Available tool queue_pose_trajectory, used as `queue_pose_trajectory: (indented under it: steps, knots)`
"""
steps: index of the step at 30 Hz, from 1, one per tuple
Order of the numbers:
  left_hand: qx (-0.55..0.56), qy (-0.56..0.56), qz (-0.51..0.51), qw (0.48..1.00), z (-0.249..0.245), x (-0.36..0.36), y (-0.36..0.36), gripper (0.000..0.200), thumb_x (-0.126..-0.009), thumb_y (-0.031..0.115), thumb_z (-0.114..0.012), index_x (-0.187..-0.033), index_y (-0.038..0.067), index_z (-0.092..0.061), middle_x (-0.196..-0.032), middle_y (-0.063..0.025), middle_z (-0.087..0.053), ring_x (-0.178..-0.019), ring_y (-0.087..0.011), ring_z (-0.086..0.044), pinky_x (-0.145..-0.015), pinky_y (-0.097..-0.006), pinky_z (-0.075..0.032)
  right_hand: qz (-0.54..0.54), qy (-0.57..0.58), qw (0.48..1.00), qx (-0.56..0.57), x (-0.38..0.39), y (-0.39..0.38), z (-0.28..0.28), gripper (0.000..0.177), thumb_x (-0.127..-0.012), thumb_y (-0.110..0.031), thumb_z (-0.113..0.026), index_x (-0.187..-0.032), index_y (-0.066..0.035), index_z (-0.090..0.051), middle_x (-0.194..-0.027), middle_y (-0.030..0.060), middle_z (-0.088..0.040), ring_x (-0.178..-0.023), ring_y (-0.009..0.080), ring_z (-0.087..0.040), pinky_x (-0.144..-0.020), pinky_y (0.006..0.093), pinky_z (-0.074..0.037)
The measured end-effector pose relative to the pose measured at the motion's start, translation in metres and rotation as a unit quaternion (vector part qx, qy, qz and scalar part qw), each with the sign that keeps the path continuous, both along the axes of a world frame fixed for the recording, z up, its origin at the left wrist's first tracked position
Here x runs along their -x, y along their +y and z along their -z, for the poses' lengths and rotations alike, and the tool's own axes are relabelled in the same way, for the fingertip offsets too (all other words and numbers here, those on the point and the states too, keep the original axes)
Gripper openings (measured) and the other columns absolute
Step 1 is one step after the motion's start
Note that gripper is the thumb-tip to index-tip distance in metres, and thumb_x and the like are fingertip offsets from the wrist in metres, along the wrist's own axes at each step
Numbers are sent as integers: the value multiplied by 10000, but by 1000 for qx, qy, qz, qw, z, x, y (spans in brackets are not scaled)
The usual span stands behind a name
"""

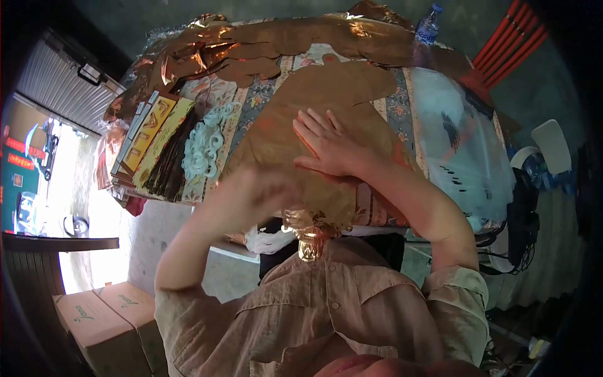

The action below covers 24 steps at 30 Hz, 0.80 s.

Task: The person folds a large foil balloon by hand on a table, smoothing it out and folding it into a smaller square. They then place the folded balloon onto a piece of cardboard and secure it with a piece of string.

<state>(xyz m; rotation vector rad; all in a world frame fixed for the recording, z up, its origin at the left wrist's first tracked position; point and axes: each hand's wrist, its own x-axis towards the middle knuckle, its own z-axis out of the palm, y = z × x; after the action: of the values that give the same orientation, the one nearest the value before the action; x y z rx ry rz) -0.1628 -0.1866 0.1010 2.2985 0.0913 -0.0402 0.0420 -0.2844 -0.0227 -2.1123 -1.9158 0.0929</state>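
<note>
A large brown sheet (pixel 339 94) with a wavy far edge lies over the patterned tablecloth (pixel 254 103) in front of me. My right hand (pixel 326 143) rests flat on its middle, fingers spread. My left hand (pixel 276 191) is smeared by motion over the sheet's near left part; its fingers and anything in them cannot be made out. Crumpled shiny gold foil (pixel 309 235) hangs at the near edge, against my shirt. Left of the sheet lie white rings (pixel 204 147) in a pile and a stack of printed packets (pixel 157 138).
More brown foil sheets (pixel 270 39) lie along the far edge. A water bottle (pixel 428 26) stands at the back right. Clear plastic bags (pixel 458 144) cover the right side. Red poles (pixel 512 44) lean beyond the table. Cardboard boxes (pixel 103 314) sit on the floor at left.
</note>
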Motion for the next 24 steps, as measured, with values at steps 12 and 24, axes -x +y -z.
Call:
queue_pose_trajectory:
  steps: [12,24]
  knots:
    - [-185,-245,73,949,124,-238,90,208,-769,192,-649,-949,88,-641,-961,-113,-609,-969,-322,-562,-817,-419,-463,-1,-18,1000,24,1,1,0,843,-847,-561,-506,-1432,-15,-242,-1497,191,-214,-1408,318,-147,-1131,505,-86]
    - [-169,-288,65,940,143,-240,95,260,-794,249,-670,-1013,116,-626,-966,-93,-537,-989,-314,-497,-857,-417,-413,-1,13,999,-42,-5,-15,-15,746,-873,-472,-517,-1405,-1,-289,-1457,214,-276,-1380,315,-226,-1124,486,-123]
